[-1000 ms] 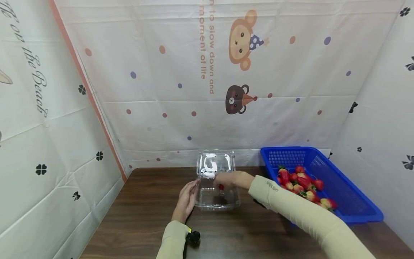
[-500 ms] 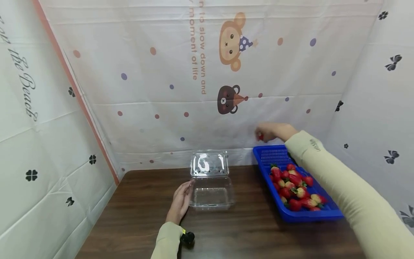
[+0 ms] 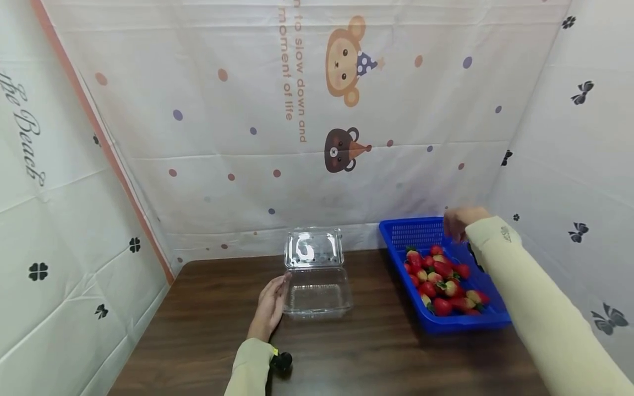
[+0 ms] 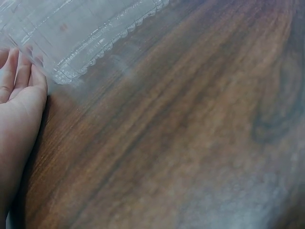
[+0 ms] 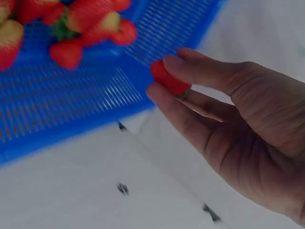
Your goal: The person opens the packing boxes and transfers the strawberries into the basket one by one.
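Observation:
A clear plastic clamshell box (image 3: 317,294) stands on the table with its lid (image 3: 313,248) raised at the back. My left hand (image 3: 269,305) rests against the box's left side, fingers fairly straight along the wall; the left wrist view shows the fingertips (image 4: 24,67) at the plastic. Over the far right part of the blue basket (image 3: 421,319) is my right hand (image 3: 460,223), blurred in the head view. In the right wrist view its thumb and fingers pinch a red strawberry (image 5: 169,78) near the basket's rim. Several strawberries (image 3: 441,280) lie in the basket's left half.
The dark wooden table (image 3: 213,319) carries the box and, to its right, the basket. A printed cloth (image 3: 223,209) hangs behind the table, with more cloth at both sides. A small black device (image 3: 282,363) is strapped at my left wrist.
My right hand has left the clear box with the strawberry, risen past the basket's back corner and moved right over the basket. My left hand stays at the box. The head view has turned slightly right.

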`<state>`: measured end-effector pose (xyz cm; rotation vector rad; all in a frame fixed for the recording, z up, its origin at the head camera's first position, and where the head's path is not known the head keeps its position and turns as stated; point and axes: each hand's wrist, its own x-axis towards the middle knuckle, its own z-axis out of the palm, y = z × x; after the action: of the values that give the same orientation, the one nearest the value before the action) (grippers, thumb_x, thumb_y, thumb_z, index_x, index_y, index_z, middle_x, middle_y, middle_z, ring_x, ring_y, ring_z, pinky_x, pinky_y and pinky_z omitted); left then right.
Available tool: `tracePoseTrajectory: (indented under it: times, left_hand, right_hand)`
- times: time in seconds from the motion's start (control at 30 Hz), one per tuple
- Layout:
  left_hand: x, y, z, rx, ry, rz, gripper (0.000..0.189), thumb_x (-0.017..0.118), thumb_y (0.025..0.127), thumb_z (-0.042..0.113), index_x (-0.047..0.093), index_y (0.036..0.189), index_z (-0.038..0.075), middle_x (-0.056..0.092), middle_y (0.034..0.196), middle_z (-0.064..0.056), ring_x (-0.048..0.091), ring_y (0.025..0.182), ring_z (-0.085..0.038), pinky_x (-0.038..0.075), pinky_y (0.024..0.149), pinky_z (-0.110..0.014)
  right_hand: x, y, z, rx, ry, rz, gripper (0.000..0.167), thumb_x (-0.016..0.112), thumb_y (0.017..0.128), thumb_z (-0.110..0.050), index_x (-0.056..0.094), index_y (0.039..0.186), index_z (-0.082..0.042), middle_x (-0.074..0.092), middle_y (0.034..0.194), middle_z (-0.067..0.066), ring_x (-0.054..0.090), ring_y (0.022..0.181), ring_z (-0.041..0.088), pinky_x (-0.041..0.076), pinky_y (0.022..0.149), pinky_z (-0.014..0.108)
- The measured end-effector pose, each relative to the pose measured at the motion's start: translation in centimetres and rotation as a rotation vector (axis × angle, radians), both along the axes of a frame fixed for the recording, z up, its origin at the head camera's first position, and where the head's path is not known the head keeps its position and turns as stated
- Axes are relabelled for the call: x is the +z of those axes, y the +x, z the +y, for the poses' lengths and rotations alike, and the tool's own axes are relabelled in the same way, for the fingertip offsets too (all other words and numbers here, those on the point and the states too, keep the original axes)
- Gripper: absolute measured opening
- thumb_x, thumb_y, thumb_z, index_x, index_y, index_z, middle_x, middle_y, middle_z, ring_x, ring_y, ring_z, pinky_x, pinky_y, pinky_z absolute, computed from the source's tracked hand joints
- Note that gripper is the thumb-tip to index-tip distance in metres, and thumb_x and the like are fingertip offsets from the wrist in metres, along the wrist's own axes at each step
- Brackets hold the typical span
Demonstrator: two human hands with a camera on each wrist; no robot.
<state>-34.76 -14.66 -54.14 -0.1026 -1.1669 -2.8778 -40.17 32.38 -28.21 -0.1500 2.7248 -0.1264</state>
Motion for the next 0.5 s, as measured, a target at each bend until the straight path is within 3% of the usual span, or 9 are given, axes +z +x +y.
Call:
tracePoseTrajectory:
  times: [0.1, 0.2, 0.33, 0.5]
  left_hand:
    - [0.1, -0.2, 0.1, 0.012, -0.009, -0.019, 0.028, 0.045, 0.107, 0.001, 0.068, 0.094, 0.008, 0.075, 0.112, -0.002, 0.066, 0.116, -0.010, 0.048, 0.109, -0.018]
    - [0.2, -0.4, 0.2, 0.018, -0.017, -0.047, 0.026, 0.046, 0.107, 0.001, 0.067, 0.093, 0.008, 0.074, 0.111, -0.001, 0.066, 0.115, -0.010, 0.048, 0.107, -0.018]
    - [0.3, -0.5, 0.2, 0.015, -0.023, -0.062, 0.024, 0.046, 0.107, 0.001, 0.066, 0.096, 0.007, 0.074, 0.112, -0.001, 0.066, 0.116, -0.009, 0.048, 0.108, -0.018]
    - [0.1, -0.3, -0.1, 0.003, -0.016, -0.044, 0.026, 0.045, 0.107, 0.001, 0.067, 0.095, 0.007, 0.074, 0.112, -0.002, 0.064, 0.118, -0.011, 0.041, 0.117, -0.024]
  right_hand:
    - [-2.4, -0.3, -0.3, 0.021, -0.018, -0.073, 0.023, 0.075, 0.086, 0.000, 0.074, 0.109, -0.003, 0.073, 0.095, 0.009, 0.070, 0.081, 0.017, 0.061, 0.069, 0.027]
    - [-4.4, -0.1, -0.9, 0.032, -0.034, -0.106, 0.018, 0.078, 0.085, -0.006, 0.076, 0.103, -0.008, 0.073, 0.098, 0.008, 0.071, 0.085, 0.019, 0.062, 0.072, 0.029]
    - [-5.7, 0.5, -1.6, 0.098, 0.023, -0.091, 0.008, 0.080, 0.084, -0.010, 0.076, 0.092, -0.013, 0.073, 0.089, 0.004, 0.068, 0.078, 0.016, 0.061, 0.069, 0.030]
    - [-6.8, 0.6, -2.3, 0.150, 0.088, -0.103, 0.002, 0.076, 0.088, -0.015, 0.076, 0.090, -0.013, 0.076, 0.082, 0.003, 0.070, 0.073, 0.014, 0.059, 0.067, 0.029]
